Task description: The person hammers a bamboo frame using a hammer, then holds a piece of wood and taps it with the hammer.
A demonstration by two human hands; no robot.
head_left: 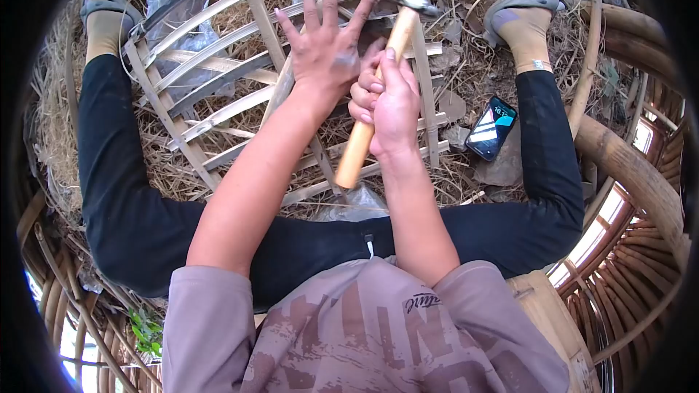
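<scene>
My right hand (pixel 389 102) is wrapped round the pale wooden handle of a hammer (pixel 354 154). Its metal head points up and away from me, above a slatted frame of split bamboo (pixel 169 105) on the ground between my legs. Just left of the hammer, my left hand (pixel 322 54) has its fingers spread over the frame. Part of that hand is blurred, and the slats beneath it are hidden. I cannot tell whether the left palm presses on the frame.
A phone (pixel 491 129) with a lit screen lies right of the frame, near my right leg. Dry straw (pixel 240 105) and clear plastic (pixel 186 11) cover the ground. A thick bamboo pole (pixel 633 167) and woven basketwork (pixel 641 276) stand at the right.
</scene>
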